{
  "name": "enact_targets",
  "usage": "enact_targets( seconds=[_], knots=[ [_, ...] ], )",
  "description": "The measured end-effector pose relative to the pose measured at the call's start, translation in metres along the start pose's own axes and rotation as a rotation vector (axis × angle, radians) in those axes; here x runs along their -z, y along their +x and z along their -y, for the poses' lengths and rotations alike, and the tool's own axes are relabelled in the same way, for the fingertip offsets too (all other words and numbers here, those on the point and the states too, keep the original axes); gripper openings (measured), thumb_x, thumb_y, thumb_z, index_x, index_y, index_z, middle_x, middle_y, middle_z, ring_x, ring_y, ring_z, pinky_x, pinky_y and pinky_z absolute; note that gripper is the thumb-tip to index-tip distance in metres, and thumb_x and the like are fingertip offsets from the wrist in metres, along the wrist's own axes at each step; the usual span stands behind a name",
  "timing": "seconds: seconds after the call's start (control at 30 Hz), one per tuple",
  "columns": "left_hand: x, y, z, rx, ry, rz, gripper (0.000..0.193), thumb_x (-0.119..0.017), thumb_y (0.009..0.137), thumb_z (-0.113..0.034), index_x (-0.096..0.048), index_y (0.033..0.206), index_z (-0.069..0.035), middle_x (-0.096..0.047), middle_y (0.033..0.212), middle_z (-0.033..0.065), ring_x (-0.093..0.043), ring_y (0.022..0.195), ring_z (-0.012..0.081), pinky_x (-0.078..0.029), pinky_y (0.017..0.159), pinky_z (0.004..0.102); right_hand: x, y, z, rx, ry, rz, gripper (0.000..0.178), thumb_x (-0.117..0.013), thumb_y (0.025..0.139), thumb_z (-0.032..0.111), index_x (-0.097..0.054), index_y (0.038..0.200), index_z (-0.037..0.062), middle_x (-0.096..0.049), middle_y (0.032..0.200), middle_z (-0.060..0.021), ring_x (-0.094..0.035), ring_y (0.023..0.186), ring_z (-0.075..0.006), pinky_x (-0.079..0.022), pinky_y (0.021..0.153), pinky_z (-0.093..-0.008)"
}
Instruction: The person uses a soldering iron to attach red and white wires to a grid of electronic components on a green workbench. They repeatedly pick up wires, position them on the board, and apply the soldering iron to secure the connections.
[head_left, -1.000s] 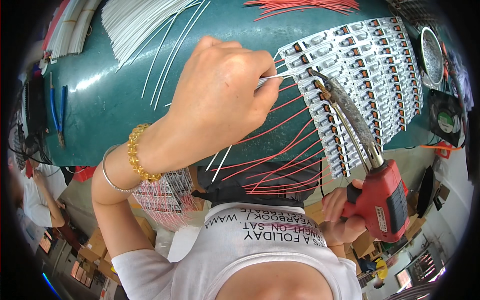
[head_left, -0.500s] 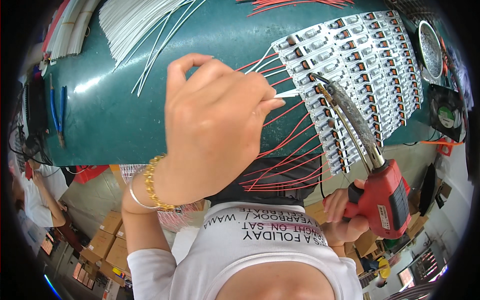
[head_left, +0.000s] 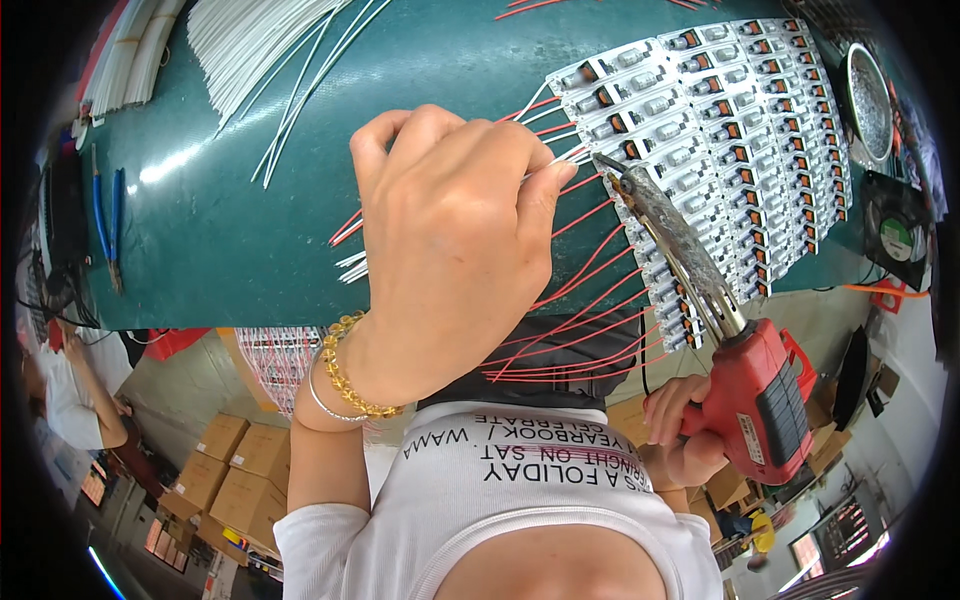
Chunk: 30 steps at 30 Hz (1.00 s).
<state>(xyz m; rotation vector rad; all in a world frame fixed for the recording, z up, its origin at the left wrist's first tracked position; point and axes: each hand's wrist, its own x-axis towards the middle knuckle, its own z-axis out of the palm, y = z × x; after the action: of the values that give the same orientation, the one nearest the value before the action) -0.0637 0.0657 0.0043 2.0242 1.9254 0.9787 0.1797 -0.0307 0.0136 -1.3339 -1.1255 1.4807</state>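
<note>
A thin white wire [head_left: 548, 168] is pinched between closed fingertips of the left hand [head_left: 450, 240] at centre frame, beside the tip of a red soldering gun [head_left: 765, 400]. The gun is gripped by the right hand [head_left: 680, 425], fingers wrapped round its handle, at lower right. White component strips [head_left: 720, 140] with red wires [head_left: 580, 300] are spread at upper right on the green mat [head_left: 230, 230]. Brown cardboard boxes [head_left: 235, 465] are stacked at lower left.
</note>
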Motion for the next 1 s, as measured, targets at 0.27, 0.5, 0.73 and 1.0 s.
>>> enact_targets(
  seconds=[0.27,0.5,0.73,1.0],
  knots=[
    [0.003,0.000,0.002,0.000,0.003,-0.006,0.010,-0.075,0.076,-0.012,-0.066,0.074,-0.007,-0.062,0.068,0.0026,-0.055,0.070,0.0211,-0.038,0.080,0.0351,-0.010,0.006,0.011,0.079,-0.008,0.067,0.082,-0.058,0.083,0.064,-0.041,0.126,-0.0038,-0.045,0.049,0.0006,-0.045,0.040,-0.0127,-0.037,0.043,-0.0270],
    [-0.002,-0.001,0.006,-0.026,-0.029,-0.115,0.008,-0.075,0.076,-0.009,-0.067,0.075,-0.007,-0.063,0.069,0.0030,-0.056,0.070,0.0205,-0.039,0.080,0.0345,-0.010,0.004,0.007,0.065,0.033,0.025,0.087,-0.059,0.081,0.066,-0.040,0.129,-0.0038,-0.046,0.048,0.0002,-0.043,0.038,-0.0125,-0.036,0.042,-0.0265],
    [-0.004,-0.012,-0.006,0.049,-0.135,-0.016,0.008,-0.073,0.078,-0.008,-0.066,0.073,-0.008,-0.060,0.068,0.0012,-0.053,0.069,0.0192,-0.037,0.081,0.0334,0.013,-0.011,-0.011,0.184,0.138,-0.028,0.087,-0.059,0.081,0.067,-0.040,0.128,-0.0038,-0.046,0.048,0.0003,-0.043,0.038,-0.0122,-0.036,0.042,-0.0259],
    [-0.010,-0.013,-0.008,0.022,-0.066,-0.034,0.010,-0.073,0.077,-0.009,-0.065,0.072,-0.009,-0.060,0.067,0.0000,-0.052,0.068,0.0186,-0.035,0.079,0.0338,0.029,-0.011,-0.022,0.256,0.122,0.218,0.081,-0.059,0.081,0.066,-0.042,0.122,-0.0018,-0.048,0.051,0.0002,-0.045,0.040,-0.0121,-0.038,0.044,-0.0261]
  ],
)
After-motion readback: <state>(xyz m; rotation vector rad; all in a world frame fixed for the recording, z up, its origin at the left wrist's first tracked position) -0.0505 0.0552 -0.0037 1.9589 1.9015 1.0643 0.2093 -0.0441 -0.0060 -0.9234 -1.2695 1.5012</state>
